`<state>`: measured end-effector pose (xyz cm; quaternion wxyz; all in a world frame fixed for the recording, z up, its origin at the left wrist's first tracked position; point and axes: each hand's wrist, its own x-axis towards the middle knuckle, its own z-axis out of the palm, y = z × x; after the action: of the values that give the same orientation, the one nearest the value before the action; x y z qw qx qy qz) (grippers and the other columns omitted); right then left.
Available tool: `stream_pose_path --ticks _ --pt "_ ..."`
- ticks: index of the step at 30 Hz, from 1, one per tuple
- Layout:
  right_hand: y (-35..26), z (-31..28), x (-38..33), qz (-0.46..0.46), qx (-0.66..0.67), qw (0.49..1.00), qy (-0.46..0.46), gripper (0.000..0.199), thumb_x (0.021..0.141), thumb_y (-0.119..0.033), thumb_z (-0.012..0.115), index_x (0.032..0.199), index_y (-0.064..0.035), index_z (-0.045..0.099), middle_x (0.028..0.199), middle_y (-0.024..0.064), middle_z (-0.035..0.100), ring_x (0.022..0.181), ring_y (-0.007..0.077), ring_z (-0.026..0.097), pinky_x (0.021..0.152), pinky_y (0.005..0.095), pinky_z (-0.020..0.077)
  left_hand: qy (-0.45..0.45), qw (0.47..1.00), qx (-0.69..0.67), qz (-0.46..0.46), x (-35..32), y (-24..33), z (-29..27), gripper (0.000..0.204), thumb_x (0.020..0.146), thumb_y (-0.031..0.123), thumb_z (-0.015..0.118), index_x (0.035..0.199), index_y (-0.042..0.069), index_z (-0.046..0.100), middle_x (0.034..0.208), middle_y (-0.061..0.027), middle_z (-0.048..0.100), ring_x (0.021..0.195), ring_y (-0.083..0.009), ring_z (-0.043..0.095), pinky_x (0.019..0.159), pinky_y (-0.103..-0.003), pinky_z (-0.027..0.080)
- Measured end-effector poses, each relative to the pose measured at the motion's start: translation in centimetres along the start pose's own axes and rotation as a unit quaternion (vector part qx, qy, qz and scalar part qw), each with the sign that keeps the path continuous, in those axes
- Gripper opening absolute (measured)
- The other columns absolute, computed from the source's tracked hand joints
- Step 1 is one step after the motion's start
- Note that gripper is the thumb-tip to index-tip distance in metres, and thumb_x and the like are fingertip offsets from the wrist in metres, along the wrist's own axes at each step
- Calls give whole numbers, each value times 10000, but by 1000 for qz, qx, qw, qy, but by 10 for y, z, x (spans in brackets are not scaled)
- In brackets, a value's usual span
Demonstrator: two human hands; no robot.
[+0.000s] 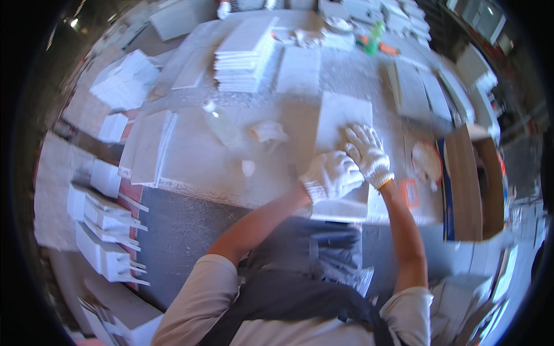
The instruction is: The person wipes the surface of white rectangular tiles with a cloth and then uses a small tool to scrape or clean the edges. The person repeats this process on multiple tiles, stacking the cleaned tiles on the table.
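Note:
A pale rectangular tile or panel (344, 109) lies lengthwise on the worktable in front of me. My right hand (367, 151), in a white knit glove, rests on it with the fingers stretched forward and apart. Close beside it, my left hand (333, 176), gloved likewise, is closed over the same panel with its fingers curled under. Whatever those fingers hold, if anything, is hidden. Left of the panel lie a crumpled whitish cloth or glove (269, 131), a clear bottle (222, 126) with a white cap, and a small white piece (248, 168).
An open cardboard box (463, 184) stands at the table's right edge, near a round whitish dish (426, 163) and an orange-framed item (410, 192). Stacked panels (245, 55) and a green bottle (374, 39) are farther back. White boxy stacks (104, 230) fill the left. Another person (248, 6) stands across.

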<state>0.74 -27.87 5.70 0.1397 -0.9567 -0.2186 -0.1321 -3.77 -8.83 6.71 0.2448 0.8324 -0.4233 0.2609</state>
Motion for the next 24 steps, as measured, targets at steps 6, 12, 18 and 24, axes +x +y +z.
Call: stream_pose_path --ticks 6,12,18,24 --pt "-31 -26 -97 -34 100 994 -6 487 990 -257 664 1447 -99 609 1558 174 530 1477 431 446 1225 515 359 38 989 -142 -1 -45 47 -20 260 807 117 831 1053 111 744 1030 -49 717 996 -250 700 902 -389 573" --pt "-54 -39 -186 114 344 930 63 372 987 -91 675 1330 54 665 1368 245 673 1289 365 650 1100 439 506 142 945 -112 -273 -97 45 -54 267 919 63 756 1183 39 729 1181 -125 728 1078 -258 709 906 -408 592" --pt "-69 -9 -202 290 371 863 183 440 1050 -181 621 1426 47 600 1344 226 687 1229 326 680 1034 393 541 76 890 -172 -415 -113 30 -48 379 958 145 755 1316 46 675 1258 -130 689 1100 -215 683 972 -365 542" --pt "-75 -17 -178 236 242 929 149 480 1000 -288 698 1405 -36 648 1333 235 679 1160 374 682 969 402 560 33 849 -206 -486 -89 31 -39 479 940 257 762 1342 23 648 1289 -158 676 1175 -244 643 1037 -376 499"
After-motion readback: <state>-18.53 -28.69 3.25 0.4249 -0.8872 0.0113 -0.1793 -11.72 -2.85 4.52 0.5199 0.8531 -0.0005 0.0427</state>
